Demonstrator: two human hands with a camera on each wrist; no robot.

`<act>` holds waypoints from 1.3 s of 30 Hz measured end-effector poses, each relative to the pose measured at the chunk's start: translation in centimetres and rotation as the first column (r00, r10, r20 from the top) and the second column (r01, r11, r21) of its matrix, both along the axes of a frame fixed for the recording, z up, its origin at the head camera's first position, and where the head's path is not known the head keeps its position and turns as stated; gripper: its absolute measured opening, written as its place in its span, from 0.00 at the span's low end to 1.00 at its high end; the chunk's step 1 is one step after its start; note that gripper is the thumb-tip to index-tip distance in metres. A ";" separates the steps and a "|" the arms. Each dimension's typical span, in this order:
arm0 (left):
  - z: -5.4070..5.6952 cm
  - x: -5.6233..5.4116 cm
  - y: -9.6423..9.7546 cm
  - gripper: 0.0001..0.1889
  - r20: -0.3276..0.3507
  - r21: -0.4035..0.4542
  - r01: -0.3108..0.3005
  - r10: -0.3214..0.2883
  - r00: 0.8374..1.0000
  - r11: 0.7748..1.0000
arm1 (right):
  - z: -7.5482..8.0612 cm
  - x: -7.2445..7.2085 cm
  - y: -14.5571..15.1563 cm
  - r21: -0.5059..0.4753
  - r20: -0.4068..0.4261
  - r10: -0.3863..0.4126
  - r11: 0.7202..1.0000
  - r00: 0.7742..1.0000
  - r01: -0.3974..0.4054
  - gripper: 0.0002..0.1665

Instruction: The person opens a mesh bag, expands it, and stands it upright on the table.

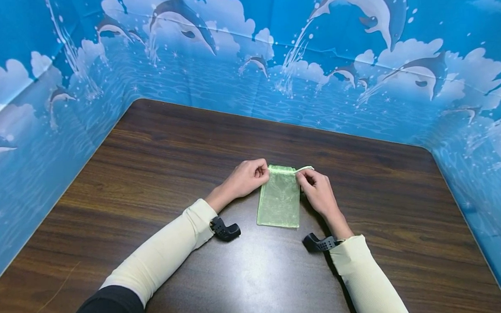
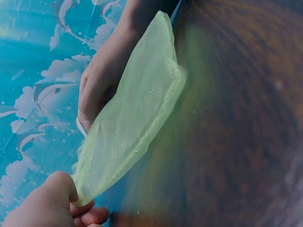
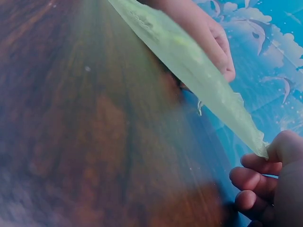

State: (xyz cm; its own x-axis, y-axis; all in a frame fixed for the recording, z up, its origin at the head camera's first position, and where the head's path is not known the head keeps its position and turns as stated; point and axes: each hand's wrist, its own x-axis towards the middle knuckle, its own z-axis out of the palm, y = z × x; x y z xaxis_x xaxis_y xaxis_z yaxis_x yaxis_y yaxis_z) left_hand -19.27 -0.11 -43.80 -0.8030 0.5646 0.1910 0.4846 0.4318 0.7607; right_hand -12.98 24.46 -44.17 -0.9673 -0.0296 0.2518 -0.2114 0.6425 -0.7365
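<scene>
A sheer light-green drawstring pouch (image 1: 279,199) hangs flat between the two hands in the head view, its gathered mouth at the top. My left hand (image 1: 248,177) pinches its upper left edge beside the drawstring channel. At the opposite upper edge, my right hand (image 1: 317,189) pinches the pouch, and a pale drawstring loop (image 1: 304,168) sticks out above those fingers. In the left wrist view the pouch (image 2: 135,104) slants up from the left thumb and finger. The right wrist view shows the pouch (image 3: 189,71) nearly edge-on, its corner between the right thumb and forefinger.
Beneath the hands is a dark wood-grain table (image 1: 170,150) with rounded far corners. A blue dolphin-print cloth (image 1: 230,82) stands around its back and sides. Each wrist carries a black camera mount, such as the left mount (image 1: 225,229), near the pouch's lower end.
</scene>
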 end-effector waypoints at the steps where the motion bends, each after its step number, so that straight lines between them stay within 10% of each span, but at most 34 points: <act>1: 0.0 0.0 0.0 0.06 0.001 -0.001 -0.001 0.001 1.000 1.000 | 0.0 0.0 0.0 -0.001 0.001 -0.001 1.000 1.000 0.001 0.16; 39: -0.1 -0.1 -0.1 0.06 -0.022 0.006 -0.010 0.010 1.000 1.000 | -0.1 -0.2 -0.1 -0.025 -0.020 0.003 1.000 1.000 -0.003 0.09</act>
State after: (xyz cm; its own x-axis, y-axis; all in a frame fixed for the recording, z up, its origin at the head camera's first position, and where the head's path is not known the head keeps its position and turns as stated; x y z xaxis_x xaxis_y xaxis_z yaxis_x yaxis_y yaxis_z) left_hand -19.36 -0.17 -43.88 -0.8038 0.5558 0.2120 0.4973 0.4323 0.7522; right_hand -13.22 24.35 -44.28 -0.9619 -0.0258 0.2722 -0.2284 0.6230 -0.7482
